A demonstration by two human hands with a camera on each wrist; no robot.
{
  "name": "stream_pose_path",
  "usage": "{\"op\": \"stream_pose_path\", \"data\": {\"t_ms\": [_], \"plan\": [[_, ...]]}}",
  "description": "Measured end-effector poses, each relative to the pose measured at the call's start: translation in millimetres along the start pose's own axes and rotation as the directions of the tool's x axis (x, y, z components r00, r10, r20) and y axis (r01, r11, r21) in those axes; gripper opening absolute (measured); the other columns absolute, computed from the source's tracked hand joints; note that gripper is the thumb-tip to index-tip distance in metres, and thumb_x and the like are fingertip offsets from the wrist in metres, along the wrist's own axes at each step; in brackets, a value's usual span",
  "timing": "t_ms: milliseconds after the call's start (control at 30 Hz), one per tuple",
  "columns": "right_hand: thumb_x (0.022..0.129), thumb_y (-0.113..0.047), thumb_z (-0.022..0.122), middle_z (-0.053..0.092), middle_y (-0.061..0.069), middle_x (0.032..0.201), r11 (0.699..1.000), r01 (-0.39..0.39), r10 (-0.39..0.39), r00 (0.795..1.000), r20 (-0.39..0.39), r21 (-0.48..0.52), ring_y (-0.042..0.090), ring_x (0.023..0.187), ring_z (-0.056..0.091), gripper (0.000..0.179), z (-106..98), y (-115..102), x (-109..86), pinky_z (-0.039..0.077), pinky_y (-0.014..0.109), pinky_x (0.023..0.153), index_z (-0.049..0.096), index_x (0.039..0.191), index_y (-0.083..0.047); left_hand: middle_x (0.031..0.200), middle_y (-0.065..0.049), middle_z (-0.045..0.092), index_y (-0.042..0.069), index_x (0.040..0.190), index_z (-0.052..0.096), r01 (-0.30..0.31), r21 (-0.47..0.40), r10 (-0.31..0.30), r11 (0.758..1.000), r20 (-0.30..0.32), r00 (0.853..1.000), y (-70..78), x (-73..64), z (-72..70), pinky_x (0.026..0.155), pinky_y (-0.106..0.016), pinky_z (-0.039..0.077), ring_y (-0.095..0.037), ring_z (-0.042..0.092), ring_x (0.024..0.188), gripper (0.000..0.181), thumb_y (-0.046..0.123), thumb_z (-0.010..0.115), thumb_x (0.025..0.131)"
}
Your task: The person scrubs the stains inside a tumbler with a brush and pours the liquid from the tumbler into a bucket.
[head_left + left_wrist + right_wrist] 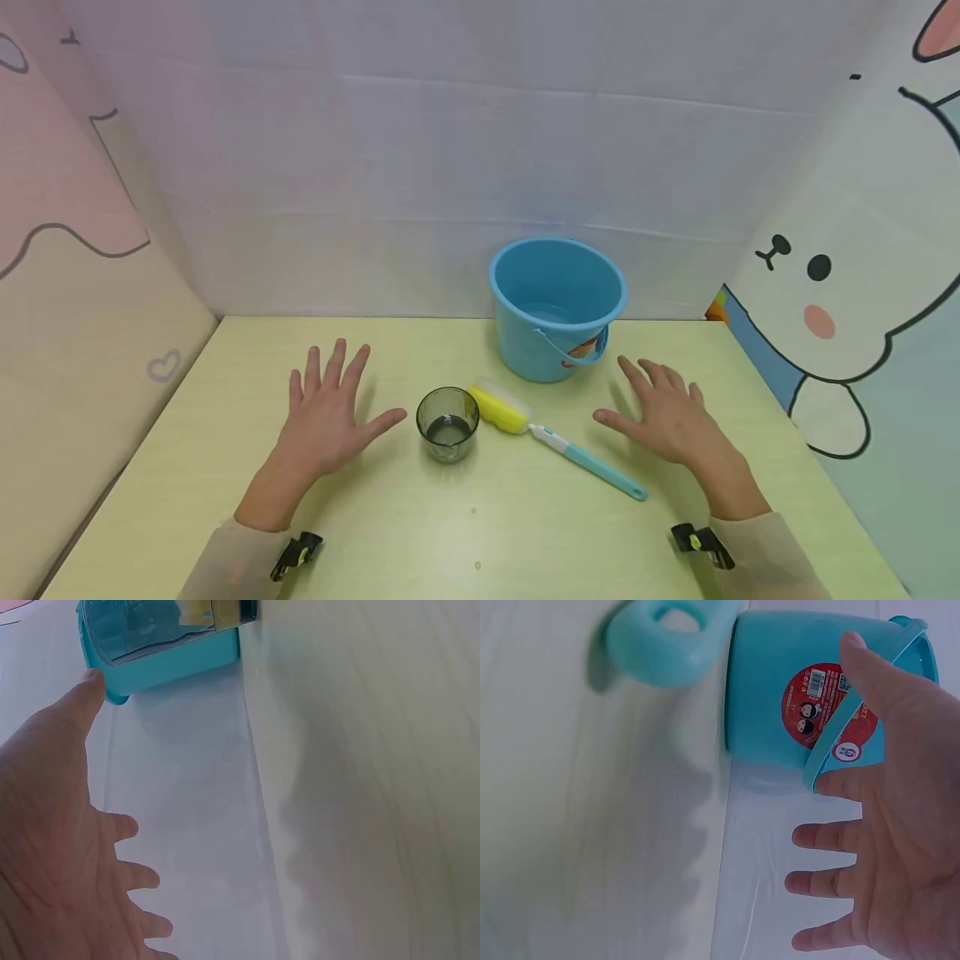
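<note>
My left hand [324, 421] hovers over the table with fingers spread, its thumb pointing at a dark tinted glass cup [447, 425] just to its right. The cup stands upright. Beside it lies a brush [562, 446] with a yellow and white sponge head [501, 408] and a white and teal handle slanting toward the front right. My right hand [670, 421] is held above the table past the handle, fingers spread, holding nothing. Behind the brush stands a blue bucket [551, 342], its handle hanging down in front; the right wrist view shows a red label [810, 705] on its side.
The pale wooden table [375, 525] ends at a white cloth backdrop [450, 167] close behind the bucket. Cartoon-printed panels stand at both sides, a pink and cream one [82, 333] on the left and one with a white animal [847, 217] on the right.
</note>
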State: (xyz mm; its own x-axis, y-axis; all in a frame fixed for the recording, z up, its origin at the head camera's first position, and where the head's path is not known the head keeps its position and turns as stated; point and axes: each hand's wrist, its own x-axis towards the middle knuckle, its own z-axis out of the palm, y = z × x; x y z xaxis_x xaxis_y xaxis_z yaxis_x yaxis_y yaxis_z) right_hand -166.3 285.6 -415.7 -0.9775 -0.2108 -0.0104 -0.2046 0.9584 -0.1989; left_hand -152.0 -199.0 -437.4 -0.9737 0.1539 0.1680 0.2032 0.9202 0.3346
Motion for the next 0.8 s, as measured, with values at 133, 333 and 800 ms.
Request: {"op": "stream_pose_path", "data": {"t_ms": [133,333,800], "plan": [[0.094,-0.082,0.053,0.038,0.030,0.160,1.000,0.019,-0.019,1.000,0.008,-0.003,0.057,0.145,0.033,0.105,-2.2,-4.6,-0.9,0.026,0.085,0.106,0.033,0.166,-0.008,0.176,-0.022,0.009,0.017,0.171,0.018,-0.012,-0.024,0.012,1.000,0.004,1.000,2.8,0.7,-0.8,0.120,-0.077,0.003,-0.054,-0.004,0.158,0.112,0.084,0.057,0.090],[0.094,-0.082,0.054,0.043,0.029,0.157,0.999,0.050,-0.050,0.999,0.021,0.010,0.055,0.142,0.038,0.104,-1.4,-9.4,-1.8,0.032,0.080,0.107,0.037,0.164,-0.007,0.176,-0.020,0.011,0.018,0.171,0.018,-0.045,-0.063,0.046,0.997,0.007,0.999,7.2,1.3,0.1,0.120,-0.077,0.007,-0.053,-0.001,0.159,0.110,0.082,0.060,0.091],[0.092,-0.085,0.053,0.049,0.024,0.154,0.991,0.124,-0.126,0.991,0.051,0.048,0.051,0.138,0.046,0.102,2.3,-23.4,-3.0,0.042,0.075,0.103,0.045,0.161,-0.010,0.175,-0.017,0.016,0.018,0.171,0.022,-0.122,-0.146,0.126,0.982,0.019,0.992,21.7,-1.0,3.8,0.122,-0.071,0.019,-0.048,0.010,0.160,0.111,0.080,0.064,0.089]]}}
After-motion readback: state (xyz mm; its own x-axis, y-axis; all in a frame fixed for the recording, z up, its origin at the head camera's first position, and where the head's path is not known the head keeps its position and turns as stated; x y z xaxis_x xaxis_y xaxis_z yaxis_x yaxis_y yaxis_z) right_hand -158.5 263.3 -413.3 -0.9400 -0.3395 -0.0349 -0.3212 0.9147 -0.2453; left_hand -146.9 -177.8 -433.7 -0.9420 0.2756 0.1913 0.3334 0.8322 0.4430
